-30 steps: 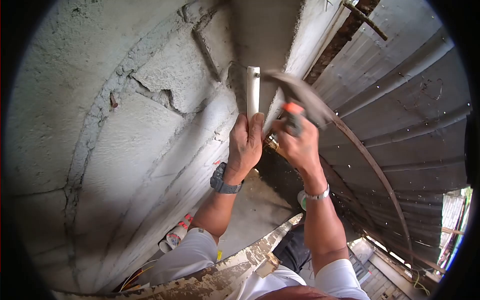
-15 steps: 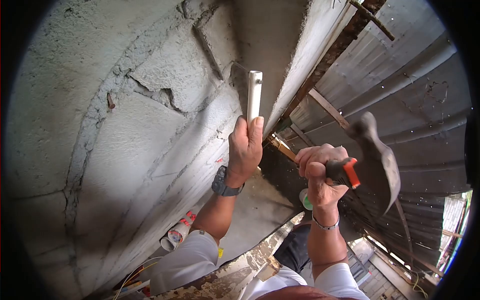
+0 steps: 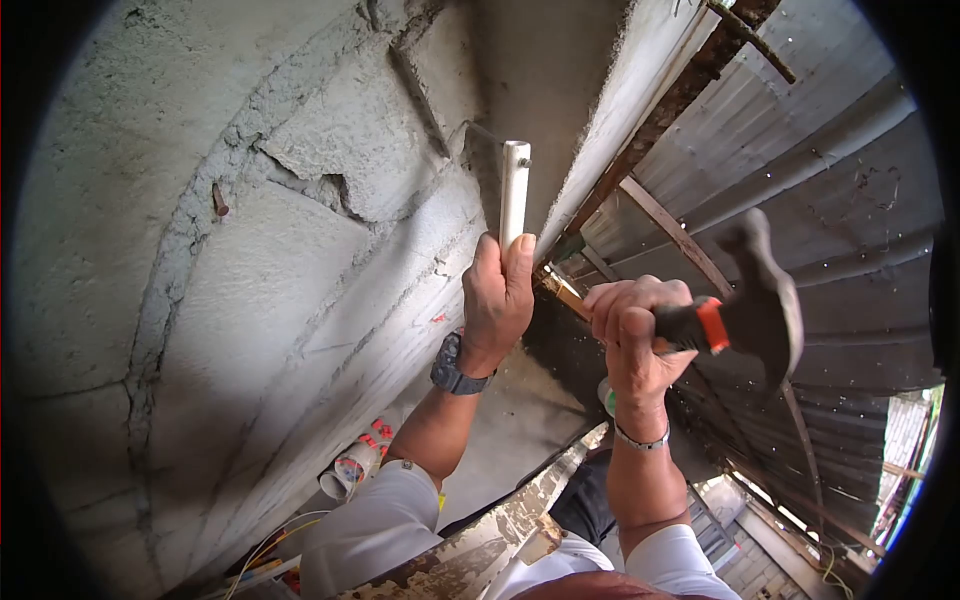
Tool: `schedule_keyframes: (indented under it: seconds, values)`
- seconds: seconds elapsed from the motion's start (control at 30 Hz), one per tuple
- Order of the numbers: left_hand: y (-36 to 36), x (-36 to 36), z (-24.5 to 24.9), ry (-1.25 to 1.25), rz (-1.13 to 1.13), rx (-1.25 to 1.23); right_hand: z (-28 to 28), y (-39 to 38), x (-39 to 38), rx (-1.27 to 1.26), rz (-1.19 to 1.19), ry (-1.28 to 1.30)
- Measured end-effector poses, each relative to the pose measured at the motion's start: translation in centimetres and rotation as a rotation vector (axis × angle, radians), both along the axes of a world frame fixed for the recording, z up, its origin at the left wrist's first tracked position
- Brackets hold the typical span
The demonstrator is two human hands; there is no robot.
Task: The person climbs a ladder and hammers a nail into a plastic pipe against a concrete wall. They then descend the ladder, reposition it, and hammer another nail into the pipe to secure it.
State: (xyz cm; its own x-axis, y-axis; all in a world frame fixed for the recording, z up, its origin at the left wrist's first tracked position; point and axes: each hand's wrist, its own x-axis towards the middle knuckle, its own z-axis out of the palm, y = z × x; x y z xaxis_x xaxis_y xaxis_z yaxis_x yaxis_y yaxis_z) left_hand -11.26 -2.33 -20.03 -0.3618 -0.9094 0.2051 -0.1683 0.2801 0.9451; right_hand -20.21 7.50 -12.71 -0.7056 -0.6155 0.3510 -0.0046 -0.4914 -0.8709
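Observation:
My left hand (image 3: 498, 297), with a dark watch on its wrist, is wrapped around a white pipe (image 3: 514, 195) held upright. Its upper end is open, and a small dark screw or nail head (image 3: 525, 163) sticks out of its side near the top. To the right, my right hand (image 3: 640, 330) grips the black and orange handle of a claw hammer (image 3: 768, 310). The hammer head is apart from the pipe, out to the right, and slightly blurred.
A rough concrete wall (image 3: 270, 270) with cracks and a rusty nail (image 3: 220, 200) fills the left. Corrugated metal sheets (image 3: 850, 260) stand on the right. Below are a paint-worn beam (image 3: 470, 548) and larger white pipes (image 3: 340, 482) by the wall.
The hammer head has swung round slightly and my right hand has moved a little left. My left hand and the pipe have shifted slightly right in view.

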Motion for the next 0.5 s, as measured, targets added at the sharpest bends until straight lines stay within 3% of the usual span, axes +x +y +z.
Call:
schedule_keyframes:
  seconds: [0.03, 0.2, 0.27, 0.3, 0.37, 0.4, 0.5]
  values:
    - [0.0, 0.0, 0.0, 0.006, 0.005, 0.024, 0.6, -0.1, -0.1, -0.124, 0.016, 0.03]
    - [0.2, 0.2, 0.6, 0.028, 0.011, 0.077, -0.2, -0.3, -0.1, -0.245, 0.043, 0.034]
    - [0.1, 0.2, 0.8, -0.025, -0.012, -0.017, -3.3, -0.9, -0.1, 0.046, 0.009, 0.199]
    - [0.1, 0.3, 0.8, -0.026, -0.017, -0.016, -3.6, -1.1, 0.1, 0.365, 0.08, -0.002]
    - [-0.2, 0.1, 0.9, 0.051, -0.039, -0.045, -2.4, -2.6, -1.2, 0.645, 0.118, 0.296]
    - [-0.2, 0.3, 0.4, 0.038, -0.038, -0.005, -1.5, -2.2, -1.3, 0.667, 0.169, 0.136]
    - [0.0, 0.5, 0.2, 0.134, -0.086, 0.208, -0.3, 0.4, -0.9, 0.465, 0.09, 0.112]
